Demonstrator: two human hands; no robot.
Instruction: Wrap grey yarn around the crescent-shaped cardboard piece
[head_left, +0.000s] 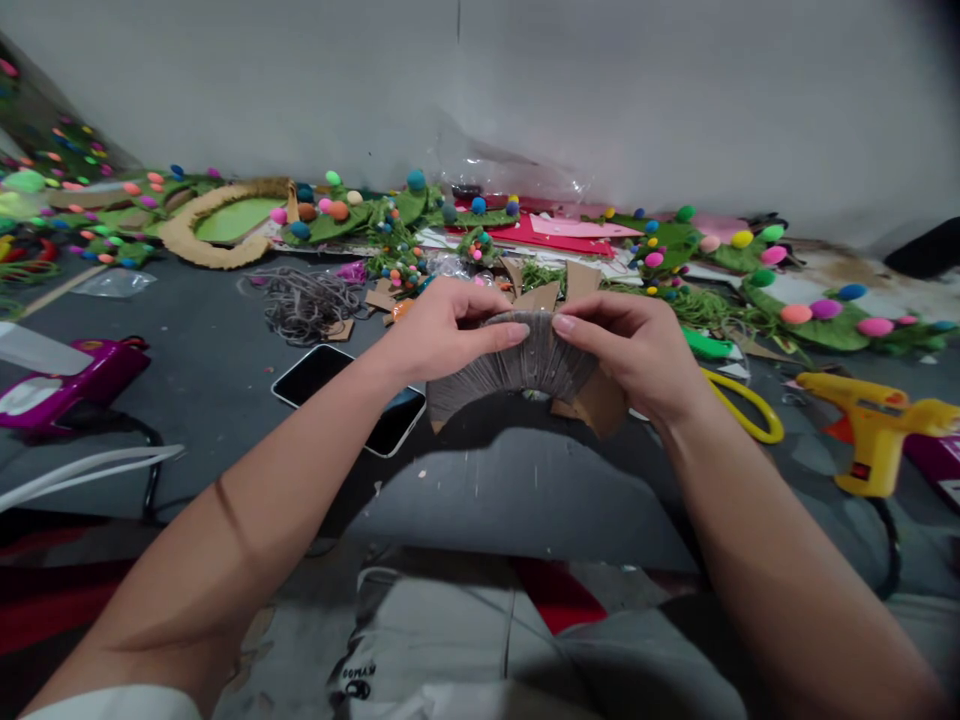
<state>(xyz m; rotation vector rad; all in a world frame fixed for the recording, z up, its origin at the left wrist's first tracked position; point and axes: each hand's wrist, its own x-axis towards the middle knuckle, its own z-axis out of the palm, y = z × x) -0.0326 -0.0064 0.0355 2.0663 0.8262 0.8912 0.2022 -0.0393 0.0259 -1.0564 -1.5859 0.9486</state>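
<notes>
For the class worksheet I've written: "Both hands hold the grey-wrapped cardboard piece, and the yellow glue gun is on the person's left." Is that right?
Not quite: the head view shows the yellow glue gun on the person's right. The left hand and right hand do both hold the grey-wrapped cardboard piece.

The left arm point(262, 500) and right arm point(772, 540) are reaching across the near edge of the tabletop point(480, 500), angling inward toward each other. The left hand point(454, 328) is pinching, its thumb extending, its fingers curling behind. The right hand point(637, 345) is pinching likewise, its wrist bending inward. Both thumb tips are pointing at each other, near but apart.
</notes>
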